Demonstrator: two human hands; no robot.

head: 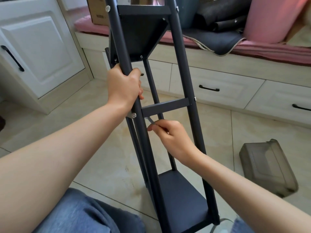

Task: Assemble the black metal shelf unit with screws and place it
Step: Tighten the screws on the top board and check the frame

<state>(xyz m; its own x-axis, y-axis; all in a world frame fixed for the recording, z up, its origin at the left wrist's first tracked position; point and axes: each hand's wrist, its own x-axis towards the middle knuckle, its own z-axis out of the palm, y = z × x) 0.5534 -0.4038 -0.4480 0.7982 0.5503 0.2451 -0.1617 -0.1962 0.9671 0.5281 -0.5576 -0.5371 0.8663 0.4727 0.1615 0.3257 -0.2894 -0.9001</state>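
The black metal shelf unit (186, 68) leans away from me across the tiled floor, its base shelf by my knees. My left hand (125, 86) grips the left front pole above a silver screw (134, 115). A small flat silver wrench (150, 121) is pinched in my right hand (171, 137) just below the middle crossbar (165, 106), between the poles. Further screws show at the upper shelf (141, 36) and on the right pole.
A grey translucent plastic box (267, 167) lies on the floor to the right. White cabinet doors stand at left, white drawers with black handles (209, 89) behind. On the pink-cushioned bench sit a cardboard box (98, 12), dark fabric and a pink roll.
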